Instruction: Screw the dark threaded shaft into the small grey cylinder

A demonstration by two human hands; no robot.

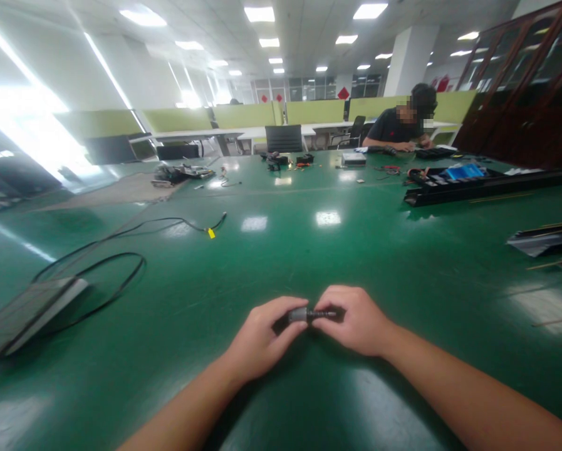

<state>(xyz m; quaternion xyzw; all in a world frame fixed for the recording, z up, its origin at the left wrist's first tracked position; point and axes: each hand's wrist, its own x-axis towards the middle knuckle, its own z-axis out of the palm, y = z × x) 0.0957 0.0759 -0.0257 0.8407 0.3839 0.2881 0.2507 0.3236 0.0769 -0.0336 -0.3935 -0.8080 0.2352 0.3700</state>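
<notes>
A small cylinder, grey and squat, lies sideways in the fingers near the lower middle of the view, above or on the green table; whether it touches the surface cannot be told. From its right end runs a thin, dark, stepped shaft (whether the two are one piece is too small to make out).

The left hand is closed around the cylinder, thumb below and index finger above, the other fingers tucked out of sight behind. Its forearm slants up from the bottom edge, left of centre. The right hand pinches the shaft between thumb and index finger, knuckles arched, back of the hand turned upward; its forearm comes in from the lower right corner. The fingertips of the two hands nearly meet, the wrists well apart.

Further out on the left, a flat grey panel rests by a looping black cable, with a yellow tag near the cable's end. To the right, a long black channel carries a blue piece. Beyond it, a person in a dark shirt sits at the table's far side, head bent down.
</notes>
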